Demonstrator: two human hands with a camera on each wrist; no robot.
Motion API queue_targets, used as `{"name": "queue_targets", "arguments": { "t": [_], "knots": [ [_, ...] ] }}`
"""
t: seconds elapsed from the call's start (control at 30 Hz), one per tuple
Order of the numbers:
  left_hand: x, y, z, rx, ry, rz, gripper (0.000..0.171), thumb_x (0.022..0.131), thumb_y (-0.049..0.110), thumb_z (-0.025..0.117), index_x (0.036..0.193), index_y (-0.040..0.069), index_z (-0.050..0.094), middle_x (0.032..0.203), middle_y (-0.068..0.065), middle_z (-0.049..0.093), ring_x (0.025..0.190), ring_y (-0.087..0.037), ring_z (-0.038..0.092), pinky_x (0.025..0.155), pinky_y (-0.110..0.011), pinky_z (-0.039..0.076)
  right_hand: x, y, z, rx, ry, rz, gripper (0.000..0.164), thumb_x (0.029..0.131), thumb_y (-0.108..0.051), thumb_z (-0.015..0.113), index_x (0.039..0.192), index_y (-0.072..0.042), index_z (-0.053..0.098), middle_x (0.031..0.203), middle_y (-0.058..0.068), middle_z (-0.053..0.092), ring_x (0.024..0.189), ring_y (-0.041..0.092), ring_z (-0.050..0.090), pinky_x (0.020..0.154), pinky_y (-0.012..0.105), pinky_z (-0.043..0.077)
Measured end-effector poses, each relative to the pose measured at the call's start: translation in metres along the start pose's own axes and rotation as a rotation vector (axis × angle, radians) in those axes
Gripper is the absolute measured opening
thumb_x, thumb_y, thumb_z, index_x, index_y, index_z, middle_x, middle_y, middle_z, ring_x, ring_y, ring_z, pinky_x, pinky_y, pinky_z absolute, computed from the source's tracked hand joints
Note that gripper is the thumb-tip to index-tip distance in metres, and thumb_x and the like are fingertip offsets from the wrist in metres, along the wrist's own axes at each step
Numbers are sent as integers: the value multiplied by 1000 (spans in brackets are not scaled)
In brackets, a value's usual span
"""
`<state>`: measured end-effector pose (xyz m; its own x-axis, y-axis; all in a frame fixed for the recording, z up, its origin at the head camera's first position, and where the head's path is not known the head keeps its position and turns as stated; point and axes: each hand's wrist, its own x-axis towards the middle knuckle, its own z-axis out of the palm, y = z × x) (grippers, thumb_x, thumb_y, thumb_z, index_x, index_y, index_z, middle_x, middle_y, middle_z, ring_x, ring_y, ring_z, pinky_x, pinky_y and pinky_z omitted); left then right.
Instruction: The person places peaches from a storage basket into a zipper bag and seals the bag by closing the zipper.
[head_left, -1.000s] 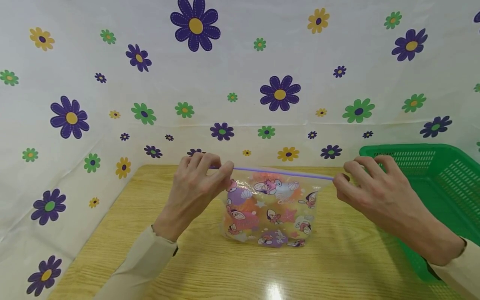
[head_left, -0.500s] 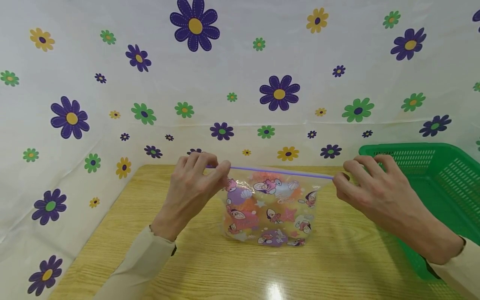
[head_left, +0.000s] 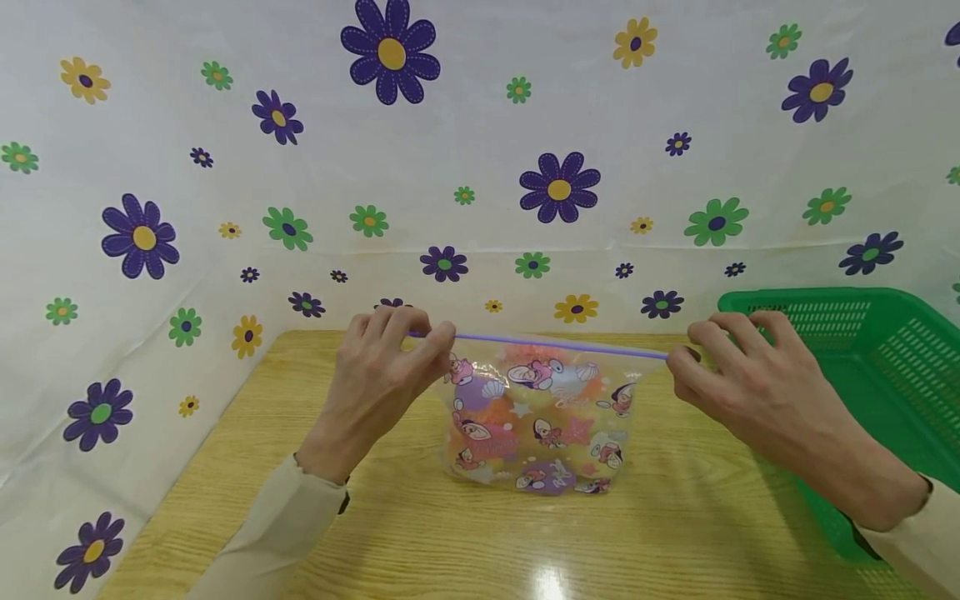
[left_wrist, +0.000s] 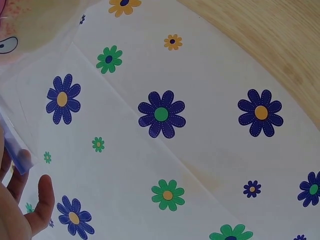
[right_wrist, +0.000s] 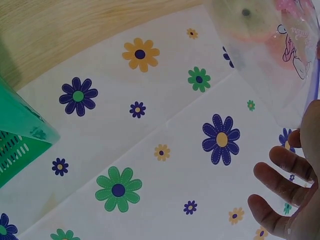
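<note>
A see-through zip bag (head_left: 540,417) stands on the table, printed with pink and purple cartoon figures, shells and stars. Its purple zip strip (head_left: 555,344) runs along the top edge, stretched between my hands. My left hand (head_left: 378,375) pinches the strip at the left end with thumb and fingers. At the right top corner, my right hand (head_left: 757,392) pinches the bag between thumb and forefinger; its other fingers are loosely bent. Through the plastic show orange-red and yellowish shapes, among them a round fruit-like thing with a dark spot (right_wrist: 245,22) in the right wrist view.
To the right stands a green plastic basket (head_left: 862,400) with slotted walls, partly behind my right forearm. A white cloth (head_left: 480,125) with purple, green and yellow flowers hangs behind the wooden table (head_left: 420,542) and along its left side.
My left hand has slid a little to the left along the zip strip, away from the right hand. The right hand and the bag's body have hardly moved.
</note>
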<state>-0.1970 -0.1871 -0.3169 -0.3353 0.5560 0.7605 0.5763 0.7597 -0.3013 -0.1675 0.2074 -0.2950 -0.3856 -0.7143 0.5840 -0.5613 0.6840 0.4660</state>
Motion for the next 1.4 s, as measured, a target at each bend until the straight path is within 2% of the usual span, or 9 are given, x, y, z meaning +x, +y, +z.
{"name": "queue_targets", "arguments": {
  "t": [0.17, 0.4, 0.83, 1.13, 1.4],
  "knots": [
    [-1, -1, 0, -7, 5, 0, 12, 107, 25, 56, 111, 15, 61, 98, -12, 61, 87, -32, 60, 69, -46, 52, 0, 0, 1, 5, 14, 1, 56, 114, -33, 10, 97, -7, 57, 92, 19, 61, 88, 41, 63, 74, 58, 53],
    [-2, -2, 0, -19, 13, -8, 11, 103, 22, 63, 110, 14, 61, 97, -13, 60, 86, -32, 59, 68, -46, 52, 0, 0, 1, 9, 22, 2, 55, 114, -33, 12, 97, -7, 57, 91, 18, 60, 87, 41, 63, 73, 58, 53],
    [-3, -4, 2, 1, 52, -14, 22, 111, 30, 45, 106, 14, 61, 95, -12, 60, 85, -32, 59, 66, -44, 49, 0, 0, 1, 11, 9, 8, 56, 114, -32, 10, 98, -7, 57, 91, 18, 59, 86, 40, 62, 73, 58, 52],
    [-4, -5, 1, -4, 66, -21, 22, 111, 29, 46, 104, 14, 61, 95, -13, 60, 85, -32, 60, 67, -45, 50, -1, 0, 1, 15, 2, 10, 58, 113, -32, 7, 98, -7, 57, 92, 18, 60, 86, 41, 62, 74, 58, 52],
    [-5, -8, 1, -13, 81, -22, 8, 106, 19, 54, 103, 14, 59, 94, -13, 60, 83, -33, 59, 65, -45, 49, -1, 0, 1, 17, 13, 13, 56, 113, -32, 10, 97, -7, 57, 91, 18, 60, 86, 41, 62, 73, 58, 52]
  ]
}}
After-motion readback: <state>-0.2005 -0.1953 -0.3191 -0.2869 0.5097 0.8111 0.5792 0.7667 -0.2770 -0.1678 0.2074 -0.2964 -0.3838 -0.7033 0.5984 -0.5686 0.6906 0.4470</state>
